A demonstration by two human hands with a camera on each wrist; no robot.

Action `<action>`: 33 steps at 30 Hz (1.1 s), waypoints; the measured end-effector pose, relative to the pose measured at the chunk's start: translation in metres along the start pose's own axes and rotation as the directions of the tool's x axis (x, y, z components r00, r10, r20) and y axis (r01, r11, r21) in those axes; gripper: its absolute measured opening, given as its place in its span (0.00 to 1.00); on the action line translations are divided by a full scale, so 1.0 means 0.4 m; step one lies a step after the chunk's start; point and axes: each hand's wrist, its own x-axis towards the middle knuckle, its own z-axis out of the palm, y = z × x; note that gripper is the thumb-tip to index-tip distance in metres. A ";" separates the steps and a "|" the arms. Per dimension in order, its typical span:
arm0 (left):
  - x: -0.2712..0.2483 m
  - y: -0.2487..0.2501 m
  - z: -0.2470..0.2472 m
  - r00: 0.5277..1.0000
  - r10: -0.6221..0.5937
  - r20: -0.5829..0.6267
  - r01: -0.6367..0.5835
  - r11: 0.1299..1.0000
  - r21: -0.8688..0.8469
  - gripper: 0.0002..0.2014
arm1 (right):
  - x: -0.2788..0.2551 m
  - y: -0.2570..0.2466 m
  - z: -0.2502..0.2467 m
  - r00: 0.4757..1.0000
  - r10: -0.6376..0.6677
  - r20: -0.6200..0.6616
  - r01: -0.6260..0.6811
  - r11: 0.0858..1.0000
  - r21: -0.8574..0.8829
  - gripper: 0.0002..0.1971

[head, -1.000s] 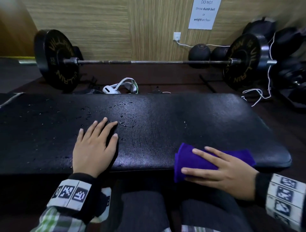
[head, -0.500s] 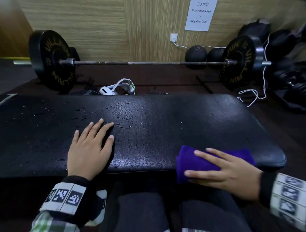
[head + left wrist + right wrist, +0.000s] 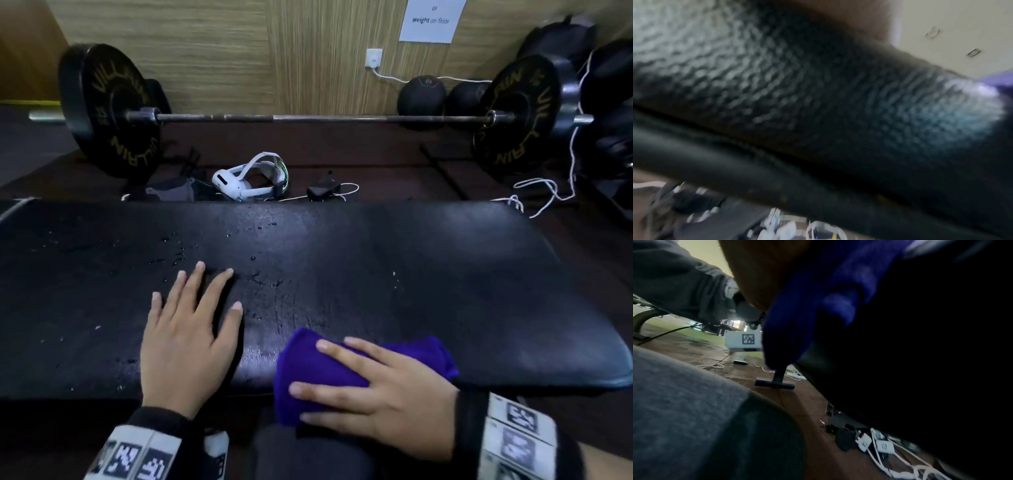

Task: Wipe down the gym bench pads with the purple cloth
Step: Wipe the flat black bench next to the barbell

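The black bench pad (image 3: 394, 267) runs across the head view, with water droplets on its left half. My left hand (image 3: 188, 335) lies flat on the pad near its front edge, fingers straight and spread. My right hand (image 3: 373, 394) presses the folded purple cloth (image 3: 308, 370) onto the pad's front edge with straight fingers; the cloth hangs over the edge. In the right wrist view the purple cloth (image 3: 813, 301) drapes down the pad's dark side (image 3: 920, 353). The left wrist view is filled by blurred textured pad (image 3: 797, 97).
A loaded barbell (image 3: 308, 118) lies on the floor behind the bench. A white headset (image 3: 250, 178), a charger (image 3: 322, 190) and cables lie between them. Medicine balls (image 3: 423, 96) sit against the wooden wall. My knees (image 3: 308, 455) are just below the pad's front edge.
My right hand has slid the purple cloth leftward along the front edge, closer to my left hand. The left hand stays flat in place.
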 end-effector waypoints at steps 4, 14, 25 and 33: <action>0.004 0.018 -0.017 0.998 -0.046 0.042 0.047 0.998 -0.029 0.29 | -0.035 0.028 -0.016 0.993 0.106 0.060 -0.112 0.988 0.110 0.20; 0.024 0.037 -0.039 0.977 -0.096 0.193 0.098 0.995 -0.004 0.32 | 0.117 0.216 0.026 0.759 0.422 0.495 -0.604 0.741 0.294 0.43; 0.054 0.013 -0.064 0.872 -0.128 0.473 0.105 0.992 0.075 0.38 | 0.247 0.497 0.102 0.447 0.503 0.740 -0.869 0.439 0.227 0.39; 0.053 0.005 -0.052 0.864 -0.126 0.488 0.096 0.992 0.086 0.39 | 0.437 0.596 0.189 0.445 0.310 0.840 -0.863 0.400 0.309 0.23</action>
